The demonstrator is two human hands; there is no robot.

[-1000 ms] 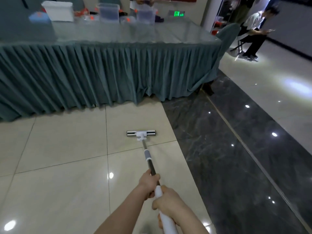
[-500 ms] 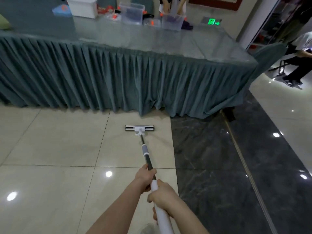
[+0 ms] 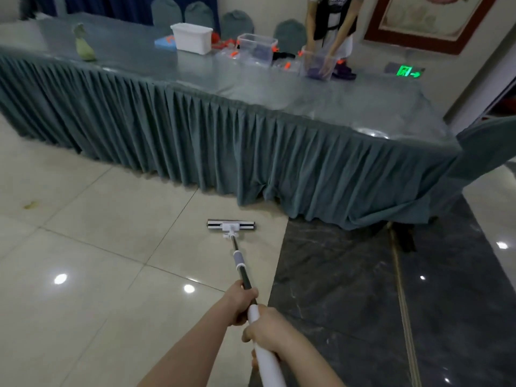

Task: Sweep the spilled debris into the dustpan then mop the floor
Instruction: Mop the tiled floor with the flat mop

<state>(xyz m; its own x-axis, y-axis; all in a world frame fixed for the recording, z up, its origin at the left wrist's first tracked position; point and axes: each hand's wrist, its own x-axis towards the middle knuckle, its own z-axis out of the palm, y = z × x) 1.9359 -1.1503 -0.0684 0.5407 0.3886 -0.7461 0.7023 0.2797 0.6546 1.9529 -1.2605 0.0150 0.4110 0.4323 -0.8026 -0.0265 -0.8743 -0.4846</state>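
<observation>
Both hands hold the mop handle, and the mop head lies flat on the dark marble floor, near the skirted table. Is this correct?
One detail is wrong. In the head view, the mop head lies flat on the beige tile floor, not on the dark marble, which begins to its right. The rest holds: the left hand and the right hand both hold the mop handle, near the skirted table.

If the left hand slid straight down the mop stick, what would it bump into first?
Probably the grey collar on the mop handle, just ahead of the left hand.
</observation>
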